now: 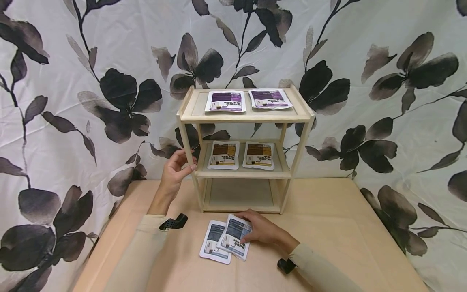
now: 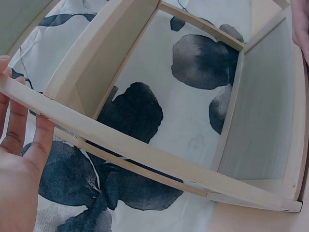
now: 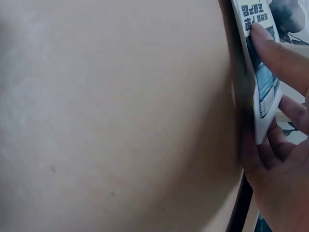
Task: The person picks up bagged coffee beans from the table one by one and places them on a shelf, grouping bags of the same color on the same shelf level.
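Observation:
A small wooden three-tier shelf (image 1: pixel 244 117) stands on the table. Two purple packets (image 1: pixel 225 101) lie on its top tier and two brown packets (image 1: pixel 223 154) on the middle tier; the bottom tier is bare. My left hand (image 1: pixel 175 170) grips the shelf's front left post (image 2: pixel 145 152) at middle-tier height, fingers (image 2: pixel 19 125) lying behind the wood. In front of the shelf lie two blue packets, one (image 1: pixel 233 239) overlapping the other (image 1: pixel 213 247). My right hand (image 1: pixel 260 231) pinches the upper blue packet (image 3: pixel 263 87), thumb (image 3: pixel 277 58) on top and fingers under its edge.
The tan table (image 1: pixel 328 227) stretches to the right and front of the shelf. A white cloth with dark flowers (image 1: pixel 109 61) hangs behind and drapes down both sides. Black camera mounts sit on both wrists (image 1: pixel 174 222).

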A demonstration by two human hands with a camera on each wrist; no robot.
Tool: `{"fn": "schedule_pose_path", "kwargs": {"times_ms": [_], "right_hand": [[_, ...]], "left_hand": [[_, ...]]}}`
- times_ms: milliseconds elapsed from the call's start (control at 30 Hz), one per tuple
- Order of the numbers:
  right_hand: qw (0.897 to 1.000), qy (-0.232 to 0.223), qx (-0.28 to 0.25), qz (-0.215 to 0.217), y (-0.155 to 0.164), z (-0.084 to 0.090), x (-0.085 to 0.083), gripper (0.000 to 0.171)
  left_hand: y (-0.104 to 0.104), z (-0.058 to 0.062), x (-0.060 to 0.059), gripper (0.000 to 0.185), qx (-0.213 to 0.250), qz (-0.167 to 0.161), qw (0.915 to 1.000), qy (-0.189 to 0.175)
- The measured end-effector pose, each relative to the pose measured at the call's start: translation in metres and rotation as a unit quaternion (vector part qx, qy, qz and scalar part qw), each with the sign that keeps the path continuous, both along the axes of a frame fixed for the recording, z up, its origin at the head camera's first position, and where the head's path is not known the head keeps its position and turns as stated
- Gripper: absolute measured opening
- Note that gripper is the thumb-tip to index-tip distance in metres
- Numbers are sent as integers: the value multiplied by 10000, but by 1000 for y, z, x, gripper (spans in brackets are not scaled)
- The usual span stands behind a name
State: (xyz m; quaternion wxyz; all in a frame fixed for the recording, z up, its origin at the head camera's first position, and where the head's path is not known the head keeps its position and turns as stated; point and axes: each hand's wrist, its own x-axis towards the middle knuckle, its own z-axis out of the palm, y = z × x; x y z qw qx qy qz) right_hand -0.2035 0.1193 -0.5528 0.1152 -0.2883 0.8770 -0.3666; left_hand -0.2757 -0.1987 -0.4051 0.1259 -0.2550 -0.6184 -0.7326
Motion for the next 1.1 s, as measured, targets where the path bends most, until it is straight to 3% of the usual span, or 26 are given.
{"fn": "schedule_pose_path", "kwargs": {"times_ms": [300,567,833,1100], "right_hand": [[9942,-736,-778,75,3,3,-1,82],[9727,-1472,-1777,235,5,2,1,66],[9802,-1137,-1599,254,8,-5,2,31],[9766,-1440,-1570,304,5,-9,4,32]], "left_hand": [[0,0,2,42,-85,50,9999,48],[0,2,4,43,-55,43,10000,-11],[-1,-1,3,42,-42,-12,10000,61],[0,0,2,44,-36,-16,10000,24]]}}
